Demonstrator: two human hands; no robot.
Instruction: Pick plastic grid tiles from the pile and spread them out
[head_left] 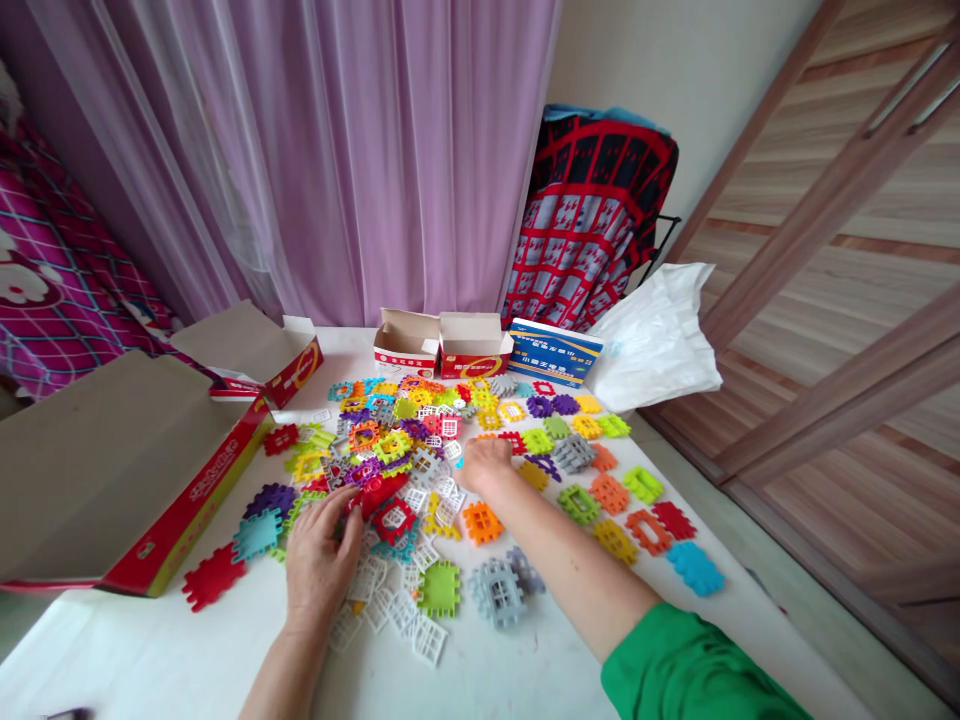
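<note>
My left hand is at the near left of a heap of toothed plastic building pieces, thumb and fingers closed on a red building piece. My right hand reaches to the heap's right side, its fingers bent down and mostly hidden behind the hand. A speck of blue shows by those fingertips; what they grip cannot be made out. White window-frame pieces lie between the hands. Closer to me are a lime-green square, a grey stack and an orange piece.
A large open box stands at left, a smaller open box behind it. Two small red cartons, a blue box and a white bag line the back. Sorted pieces, including a blue one, lie along the table's right edge.
</note>
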